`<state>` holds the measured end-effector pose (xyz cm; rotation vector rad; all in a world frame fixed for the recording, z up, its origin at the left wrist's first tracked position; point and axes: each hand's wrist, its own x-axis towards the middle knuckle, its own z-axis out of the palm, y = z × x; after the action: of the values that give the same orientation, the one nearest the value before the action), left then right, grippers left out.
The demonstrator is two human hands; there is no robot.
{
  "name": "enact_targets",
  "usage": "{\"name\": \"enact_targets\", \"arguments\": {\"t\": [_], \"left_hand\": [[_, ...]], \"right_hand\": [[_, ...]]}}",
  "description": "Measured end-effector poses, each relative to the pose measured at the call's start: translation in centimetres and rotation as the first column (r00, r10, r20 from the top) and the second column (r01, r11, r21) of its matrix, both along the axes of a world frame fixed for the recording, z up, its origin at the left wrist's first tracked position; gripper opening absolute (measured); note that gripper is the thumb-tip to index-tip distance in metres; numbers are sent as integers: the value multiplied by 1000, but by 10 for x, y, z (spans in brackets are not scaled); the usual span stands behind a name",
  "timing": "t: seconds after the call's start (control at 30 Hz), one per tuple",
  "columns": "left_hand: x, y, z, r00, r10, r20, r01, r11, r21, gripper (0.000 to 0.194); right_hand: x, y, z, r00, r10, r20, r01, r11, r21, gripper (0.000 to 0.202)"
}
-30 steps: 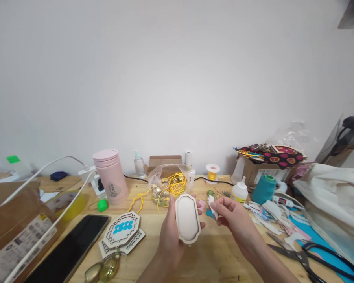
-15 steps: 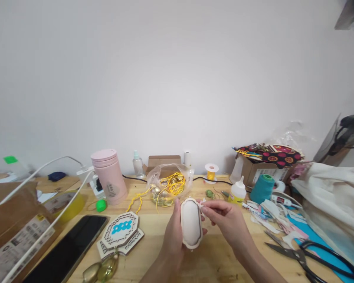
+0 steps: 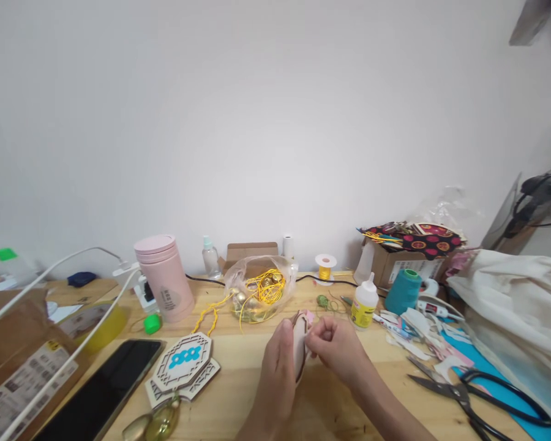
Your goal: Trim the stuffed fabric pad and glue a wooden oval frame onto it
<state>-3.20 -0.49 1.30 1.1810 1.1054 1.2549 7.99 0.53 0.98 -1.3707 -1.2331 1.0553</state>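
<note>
My left hand (image 3: 280,358) grips a pale wooden plaque (image 3: 299,349) with a scalloped rim, turned nearly edge-on above the tabletop. Thumb and fingers wrap its left side. At the plaque's right edge, my right hand (image 3: 335,349) is closed in a pinch; what lies between those fingertips is too small to make out. A bit of pink material (image 3: 309,316) shows at the plaque's top. To the left lie octagonal wooden lattice plaques (image 3: 183,362) with a blue pattern, tied to yellow cord and gold bells (image 3: 163,422).
Scissors (image 3: 459,395), scraps and a glue bottle (image 3: 364,303) are on the right, near a teal thread cone (image 3: 403,291). A bag of yellow cord (image 3: 261,291) stands behind my hands. Leftward are a phone (image 3: 101,392), a pink tumbler (image 3: 164,278) and a cardboard box (image 3: 22,373).
The plaque has turned from facing me to nearly edge-on in my left hand. My right hand stays at its right edge, its fingers curled tighter. The view has shifted slightly.
</note>
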Motion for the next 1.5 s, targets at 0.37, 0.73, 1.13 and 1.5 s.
{"name": "enact_targets", "arguments": {"t": [0.37,0.73,1.13,1.5], "left_hand": [[3,8,7,831,-4,557,236,908,-346,37],[14,6,-5,748,-33,662,343,874,-344,35],[13,18,-14,842,-47,538,308,861,-406,31],[7,22,-18,828,-105,551,346,869,-354,34]], "right_hand": [[6,-8,11,996,-54,70,39,979,198,24],[-2,-12,6,736,-371,566,-27,819,572,15],[-11,-12,9,796,-163,583,-69,932,355,17],[70,-45,39,843,93,530,-204,967,154,9]]}}
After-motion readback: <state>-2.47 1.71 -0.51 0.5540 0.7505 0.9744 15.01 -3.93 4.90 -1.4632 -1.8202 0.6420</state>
